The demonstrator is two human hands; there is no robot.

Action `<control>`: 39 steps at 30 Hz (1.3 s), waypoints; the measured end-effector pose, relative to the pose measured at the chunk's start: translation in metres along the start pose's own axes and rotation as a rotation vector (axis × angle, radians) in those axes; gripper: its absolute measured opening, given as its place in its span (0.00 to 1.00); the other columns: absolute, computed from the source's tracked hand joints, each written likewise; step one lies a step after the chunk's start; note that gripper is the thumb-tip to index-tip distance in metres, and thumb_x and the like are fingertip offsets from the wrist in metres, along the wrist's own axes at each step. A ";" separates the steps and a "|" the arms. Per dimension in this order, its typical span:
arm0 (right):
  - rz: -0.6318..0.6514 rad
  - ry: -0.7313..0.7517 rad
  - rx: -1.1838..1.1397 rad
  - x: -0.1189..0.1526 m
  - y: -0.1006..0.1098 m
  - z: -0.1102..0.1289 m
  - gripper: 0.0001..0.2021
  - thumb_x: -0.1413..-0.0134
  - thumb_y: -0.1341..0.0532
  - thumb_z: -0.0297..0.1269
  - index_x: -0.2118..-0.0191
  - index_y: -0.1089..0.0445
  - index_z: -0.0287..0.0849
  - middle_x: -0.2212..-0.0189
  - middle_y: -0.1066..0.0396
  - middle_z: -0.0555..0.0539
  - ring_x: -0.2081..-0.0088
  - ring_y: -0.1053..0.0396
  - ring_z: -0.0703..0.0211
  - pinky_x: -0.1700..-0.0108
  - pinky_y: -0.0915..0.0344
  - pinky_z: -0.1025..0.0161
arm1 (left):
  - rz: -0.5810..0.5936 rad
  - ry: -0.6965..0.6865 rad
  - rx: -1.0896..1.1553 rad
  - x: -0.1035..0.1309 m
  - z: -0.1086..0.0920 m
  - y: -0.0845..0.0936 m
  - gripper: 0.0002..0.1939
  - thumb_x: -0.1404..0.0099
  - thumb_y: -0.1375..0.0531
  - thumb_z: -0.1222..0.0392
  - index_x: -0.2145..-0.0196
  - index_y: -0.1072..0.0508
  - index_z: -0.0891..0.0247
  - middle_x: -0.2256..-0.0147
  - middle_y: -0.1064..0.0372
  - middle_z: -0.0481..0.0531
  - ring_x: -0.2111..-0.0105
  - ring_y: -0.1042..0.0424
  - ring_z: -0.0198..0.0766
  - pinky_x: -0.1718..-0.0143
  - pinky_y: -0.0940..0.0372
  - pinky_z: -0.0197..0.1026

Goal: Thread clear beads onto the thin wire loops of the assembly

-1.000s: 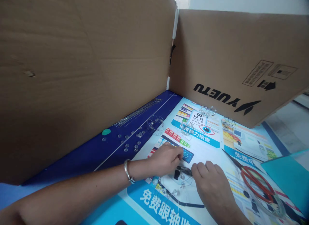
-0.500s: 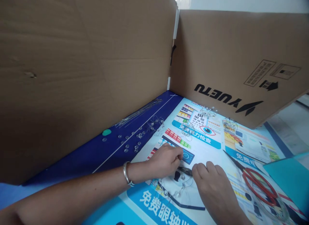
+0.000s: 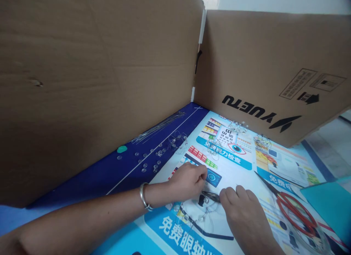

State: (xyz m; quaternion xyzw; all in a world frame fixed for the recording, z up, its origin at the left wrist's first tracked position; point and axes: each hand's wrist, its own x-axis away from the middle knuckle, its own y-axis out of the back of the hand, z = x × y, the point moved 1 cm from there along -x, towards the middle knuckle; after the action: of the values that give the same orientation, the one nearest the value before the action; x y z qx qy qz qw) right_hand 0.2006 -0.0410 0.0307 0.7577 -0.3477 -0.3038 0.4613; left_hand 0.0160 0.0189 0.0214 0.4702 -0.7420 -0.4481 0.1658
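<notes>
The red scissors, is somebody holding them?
No, the red scissors lie on the printed sheet to the right of the right hand, untouched.

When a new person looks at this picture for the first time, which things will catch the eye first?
Probably the two big brown cardboard panels, which meet in a corner behind the work surface, one with upside-down black "YUETU" lettering. Next, the red-handled scissors lying at the right, beyond the right hand. Then the silver bracelet on the left wrist, low in the middle.
</notes>
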 end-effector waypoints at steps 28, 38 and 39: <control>-0.026 -0.015 0.033 -0.004 0.001 0.004 0.09 0.51 0.44 0.26 0.63 0.33 0.41 0.73 0.39 0.47 0.69 0.45 0.55 0.68 0.52 0.56 | -0.013 -0.035 -0.002 -0.004 0.002 -0.004 0.07 0.46 0.49 0.68 0.72 0.33 0.62 0.75 0.31 0.46 0.74 0.35 0.36 0.71 0.45 0.36; -0.007 -0.084 -0.098 -0.003 -0.011 -0.001 0.07 0.51 0.44 0.24 0.69 0.34 0.44 0.73 0.38 0.48 0.69 0.45 0.54 0.68 0.53 0.56 | 0.293 -0.395 0.358 -0.011 0.027 0.010 0.07 0.46 0.41 0.68 0.67 0.30 0.63 0.72 0.31 0.46 0.72 0.34 0.32 0.68 0.42 0.32; -0.008 -0.089 -0.109 -0.002 -0.012 -0.001 0.07 0.51 0.44 0.24 0.69 0.34 0.44 0.74 0.38 0.48 0.69 0.45 0.54 0.68 0.53 0.56 | 0.298 -0.408 0.369 -0.011 0.027 0.011 0.05 0.45 0.40 0.66 0.68 0.30 0.63 0.72 0.31 0.46 0.71 0.34 0.32 0.68 0.42 0.32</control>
State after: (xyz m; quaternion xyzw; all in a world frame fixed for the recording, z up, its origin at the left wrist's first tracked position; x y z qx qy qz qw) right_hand 0.2027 -0.0347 0.0207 0.7185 -0.3477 -0.3575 0.4848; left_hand -0.0026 0.0436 0.0172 0.2789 -0.8895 -0.3618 -0.0108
